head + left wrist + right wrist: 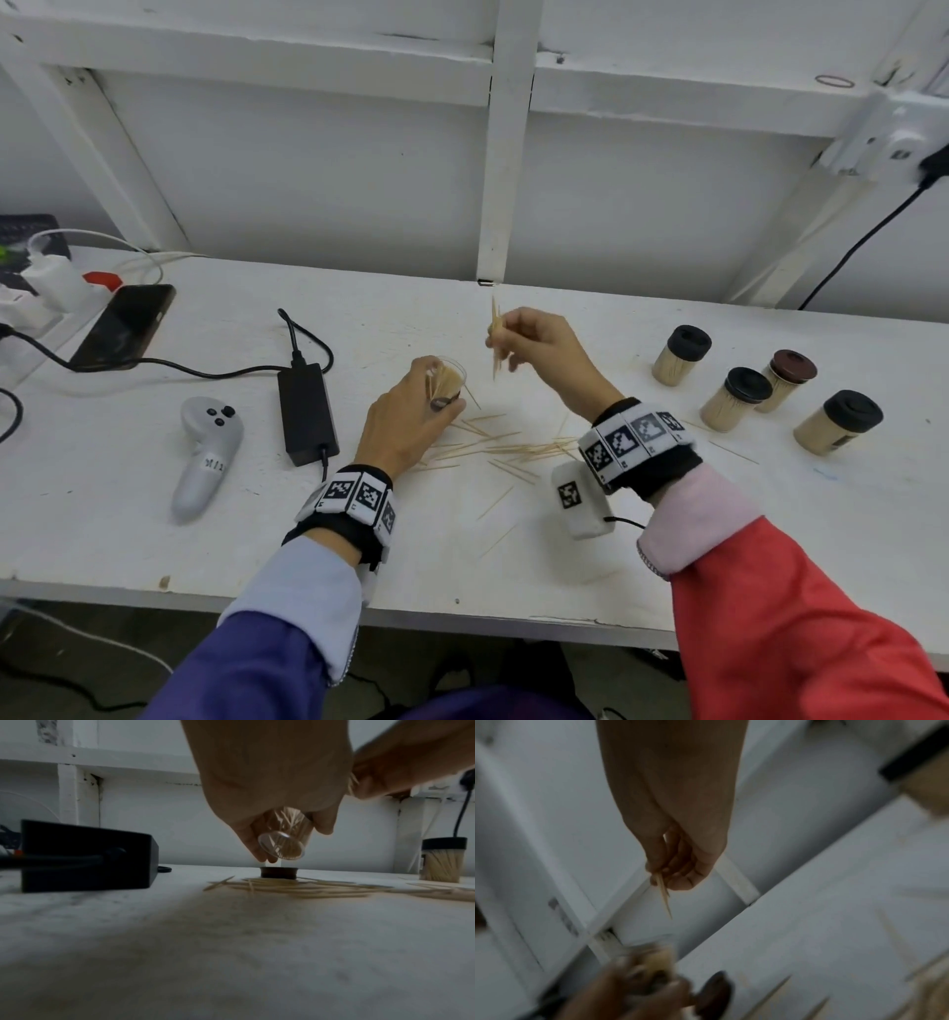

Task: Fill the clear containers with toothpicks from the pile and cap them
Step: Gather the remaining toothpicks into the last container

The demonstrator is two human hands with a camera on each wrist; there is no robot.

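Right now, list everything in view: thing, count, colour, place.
open container: 1, clear, part-filled, held off table
loose cap: 1, dark, table below container
toothpick bunch: tan, right fingers
toothpick pile: tan, table centre
capped containers: 4, three black caps, one brown, right
power brick: 1, black, left
controller: 1, grey, left
phone: 1, black, far left
table: white
left hand: grips container
right hand: pinches bunch

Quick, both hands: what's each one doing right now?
Left hand: grips the open clear container, lifted off the table.
Right hand: pinches a small bunch of toothpicks in the air.
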